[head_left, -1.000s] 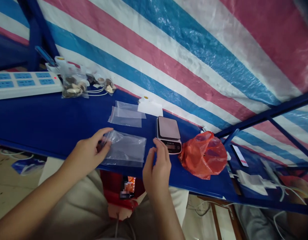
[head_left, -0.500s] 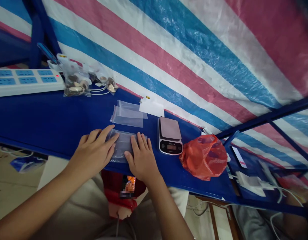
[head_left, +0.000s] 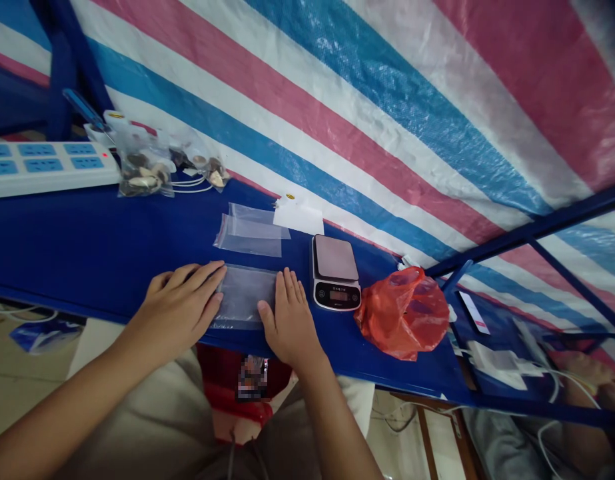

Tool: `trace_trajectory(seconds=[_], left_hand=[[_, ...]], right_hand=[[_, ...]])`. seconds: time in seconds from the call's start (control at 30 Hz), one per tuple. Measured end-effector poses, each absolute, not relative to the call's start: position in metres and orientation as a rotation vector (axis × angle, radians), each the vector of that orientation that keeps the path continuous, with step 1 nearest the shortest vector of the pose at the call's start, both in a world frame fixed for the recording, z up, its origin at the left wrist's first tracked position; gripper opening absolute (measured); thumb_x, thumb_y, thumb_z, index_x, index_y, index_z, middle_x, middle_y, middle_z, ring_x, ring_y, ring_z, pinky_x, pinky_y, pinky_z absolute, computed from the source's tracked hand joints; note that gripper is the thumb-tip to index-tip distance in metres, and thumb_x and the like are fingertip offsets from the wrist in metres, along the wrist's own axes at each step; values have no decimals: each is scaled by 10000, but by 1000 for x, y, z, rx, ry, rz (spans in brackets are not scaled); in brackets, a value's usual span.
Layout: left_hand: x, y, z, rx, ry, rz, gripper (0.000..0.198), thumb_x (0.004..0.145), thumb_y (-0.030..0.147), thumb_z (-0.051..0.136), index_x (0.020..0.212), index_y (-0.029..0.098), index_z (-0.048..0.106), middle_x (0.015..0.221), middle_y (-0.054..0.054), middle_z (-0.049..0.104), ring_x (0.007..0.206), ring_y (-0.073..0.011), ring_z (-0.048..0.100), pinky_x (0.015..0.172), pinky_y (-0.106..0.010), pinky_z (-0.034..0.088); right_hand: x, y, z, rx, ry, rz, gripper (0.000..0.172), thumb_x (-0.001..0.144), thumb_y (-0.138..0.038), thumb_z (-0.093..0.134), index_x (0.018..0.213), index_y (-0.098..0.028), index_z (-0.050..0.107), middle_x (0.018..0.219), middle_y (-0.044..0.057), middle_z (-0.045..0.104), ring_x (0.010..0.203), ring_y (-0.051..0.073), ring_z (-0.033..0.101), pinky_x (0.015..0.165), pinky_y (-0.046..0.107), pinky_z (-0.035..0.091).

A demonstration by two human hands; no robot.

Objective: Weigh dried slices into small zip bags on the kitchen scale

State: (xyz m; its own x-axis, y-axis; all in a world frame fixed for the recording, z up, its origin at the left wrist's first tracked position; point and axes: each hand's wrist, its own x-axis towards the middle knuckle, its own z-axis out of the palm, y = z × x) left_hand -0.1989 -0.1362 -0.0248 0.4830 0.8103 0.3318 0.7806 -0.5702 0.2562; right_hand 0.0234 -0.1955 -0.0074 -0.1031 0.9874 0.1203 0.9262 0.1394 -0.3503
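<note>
A clear plastic zip bag (head_left: 244, 297) lies flat on the blue table (head_left: 112, 247) at the front edge, between both hands. My left hand (head_left: 182, 303) rests flat with fingers stretched over the bag's left edge. Flat on its right edge lies my right hand (head_left: 288, 320), fingers extended and thumb apart. Just beyond are more clear zip bags (head_left: 252, 233), overlapping on the table. A kitchen scale (head_left: 336, 270) with a lit display stands right of my right hand, its platform bare.
A crumpled red plastic bag (head_left: 402, 313) sits right of the scale. White paper (head_left: 300, 217) lies at the back. On the left are a power strip (head_left: 52, 167) and clear bags with pieces inside (head_left: 144, 177). At far right are a phone (head_left: 473, 312) and another person's hand (head_left: 594, 373).
My left hand has slid slightly left and my right hand slightly right, off the middle of the bag toward its edges. More of the bag's flat surface shows now.
</note>
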Motion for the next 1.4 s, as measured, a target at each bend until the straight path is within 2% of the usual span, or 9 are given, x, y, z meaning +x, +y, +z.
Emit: trace_trajectory(seconds=[0.13, 0.23, 0.33, 0.47, 0.77, 0.97, 1.1, 1.27, 1.4], left_hand=[[-199, -139, -10, 2607, 1457, 647, 539, 1040, 420, 294, 1480, 190, 504, 1514, -127, 505, 1314, -399, 489, 1024, -593, 380], [-193, -141, -1, 2669, 1371, 724, 521, 1046, 420, 308, 1461, 191, 525, 1558, -116, 457, 1400, -390, 421, 1099, -614, 326], [-186, -139, -9, 2754, 1184, 734, 524, 1045, 422, 324, 1476, 193, 515, 1582, -111, 426, 1465, -360, 365, 1172, -602, 267], [-184, -133, -32, 2765, 1177, 652, 572, 1038, 471, 339, 1512, 184, 481, 1610, -136, 364, 1483, -379, 339, 1192, -623, 242], [-206, -128, -41, 2796, 1126, 608, 748, 1018, 590, 355, 1619, 158, 248, 1653, -128, 263, 1510, -340, 300, 1237, -546, 220], [-227, -127, -36, 2799, 1091, 611, 907, 965, 661, 449, 1646, 190, 80, 1642, -118, 302, 1470, -355, 373, 1236, -523, 238], [-235, -127, -35, 2802, 1076, 606, 931, 945, 694, 459, 1646, 200, 97, 1633, -121, 324, 1451, -362, 403, 1227, -523, 263], [-233, -130, -25, 2738, 1117, 639, 918, 923, 714, 474, 1636, 219, 176, 1641, -111, 315, 1469, -367, 373, 1229, -533, 274], [-210, -136, -2, 2686, 1136, 708, 712, 1004, 566, 372, 1619, 231, 243, 1657, -73, 287, 1513, -316, 304, 1257, -522, 230]], right_hand=[[34, -200, 5, -1751, -1941, 363, 628, 1090, -395, 291, 1582, -5, 286, 1660, 191, 257, 1566, 221, 167, 1264, 439, 252], [35, -204, 15, -1713, -1884, 318, 587, 1095, -374, 275, 1574, -38, 319, 1656, 172, 282, 1564, 197, 179, 1261, 439, 263], [27, -204, 16, -1705, -2034, 239, 565, 1086, -350, 304, 1563, -52, 356, 1663, 170, 265, 1572, 235, 138, 1267, 498, 220], [16, -201, 2, -1787, -2204, 195, 582, 1070, -390, 375, 1557, -72, 387, 1660, 180, 260, 1566, 286, 154, 1259, 541, 206], [20, -201, -8, -1869, -2187, 162, 655, 1063, -454, 379, 1574, -45, 345, 1661, 211, 220, 1565, 300, 145, 1253, 539, 220], [20, -201, -8, -1882, -2164, 178, 675, 1063, -455, 372, 1578, -23, 322, 1658, 225, 213, 1564, 305, 146, 1254, 537, 220], [21, -200, -10, -1881, -2155, 190, 657, 1063, -427, 373, 1576, -20, 325, 1658, 225, 218, 1564, 305, 151, 1253, 532, 225], [27, -201, -6, -1859, -2150, 222, 621, 1065, -403, 371, 1575, -50, 343, 1662, 211, 220, 1561, 297, 168, 1243, 535, 254], [21, -200, 8, -1827, -2091, 173, 587, 1076, -354, 322, 1556, -17, 357, 1654, 216, 244, 1565, 275, 161, 1244, 532, 254]])
